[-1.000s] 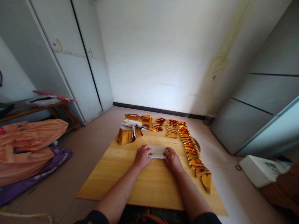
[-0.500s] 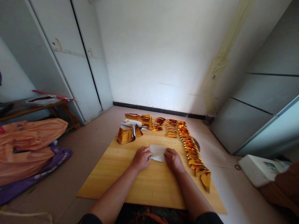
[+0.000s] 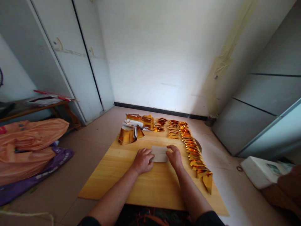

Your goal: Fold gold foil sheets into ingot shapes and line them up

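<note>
A small pale sheet of paper lies on the wooden board in front of me, with a crease across it. Curled around its left edge, the fingers of my left hand grip it. My right hand holds the right edge, thumb low and index finger near the upper corner. Right of that hand runs a long row of folded gold foil papers. A curled stack of gold foil sheets with white backs stands beyond my left hand.
The wooden board bears shorter rows of folded gold foil at its far side. Orange cloth and a purple bag lie on the floor to the left. A white box stands at right.
My right hand has lifted and turned slightly, its index finger moving toward the paper's upper right corner. The paper now shows a crease across it. My left hand stays nearly in place.
</note>
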Motion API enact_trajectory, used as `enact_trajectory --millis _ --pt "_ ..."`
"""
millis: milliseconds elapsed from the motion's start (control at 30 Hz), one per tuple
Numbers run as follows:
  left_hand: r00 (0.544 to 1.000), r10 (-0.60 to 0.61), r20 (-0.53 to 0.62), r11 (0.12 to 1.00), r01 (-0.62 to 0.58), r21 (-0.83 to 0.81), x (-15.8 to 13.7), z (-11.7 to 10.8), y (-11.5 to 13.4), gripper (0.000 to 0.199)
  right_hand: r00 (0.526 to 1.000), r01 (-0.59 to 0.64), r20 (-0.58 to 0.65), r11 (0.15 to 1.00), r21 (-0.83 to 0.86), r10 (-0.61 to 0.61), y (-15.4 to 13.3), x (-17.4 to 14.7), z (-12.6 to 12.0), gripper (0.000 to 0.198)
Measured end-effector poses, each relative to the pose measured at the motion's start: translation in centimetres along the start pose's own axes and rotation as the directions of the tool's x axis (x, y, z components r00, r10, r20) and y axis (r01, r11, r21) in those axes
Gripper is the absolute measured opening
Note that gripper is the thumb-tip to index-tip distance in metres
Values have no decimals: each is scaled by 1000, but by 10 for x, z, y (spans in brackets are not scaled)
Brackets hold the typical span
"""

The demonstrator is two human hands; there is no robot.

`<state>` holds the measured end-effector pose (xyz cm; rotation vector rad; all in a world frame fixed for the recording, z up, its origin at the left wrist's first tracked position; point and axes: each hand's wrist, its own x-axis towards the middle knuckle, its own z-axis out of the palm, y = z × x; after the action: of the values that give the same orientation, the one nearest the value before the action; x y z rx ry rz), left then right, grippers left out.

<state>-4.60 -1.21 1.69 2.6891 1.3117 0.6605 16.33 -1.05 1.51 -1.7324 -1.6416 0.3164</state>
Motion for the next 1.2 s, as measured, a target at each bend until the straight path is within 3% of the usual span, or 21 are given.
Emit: enact_trajectory --millis 133,267,500,700,800,967,1200 --pt "1000 0 11 1000 0 19 -1 -1 0 29 985 -169 9 966 -194 174 -25 0 10 41" --pt "1000 6 3 1000 -6 22 -1 0 -1 29 976 -186 48 932 -312 211 -41 -5 18 54" --pt "1000 3 -4 1000 -3 16 0 0 -1 25 967 -208 65 910 -358 246 -46 -6 19 56" --pt "1000 -12 -6 1000 12 0 0 2 -2 23 954 -267 39 903 -337 297 -31 -4 9 51" --pt "1000 -14 -12 1000 14 -17 0 3 -2 24 962 -259 -1 917 -305 272 -18 -4 5 49" --pt "999 -32 -15 998 31 -47 0 2 -2 28 990 -139 -64 952 -272 126 5 -1 6 51" --pt "999 -29 -26 998 28 -49 0 1 -1 25 991 -111 -93 971 -213 93 13 -2 8 45"
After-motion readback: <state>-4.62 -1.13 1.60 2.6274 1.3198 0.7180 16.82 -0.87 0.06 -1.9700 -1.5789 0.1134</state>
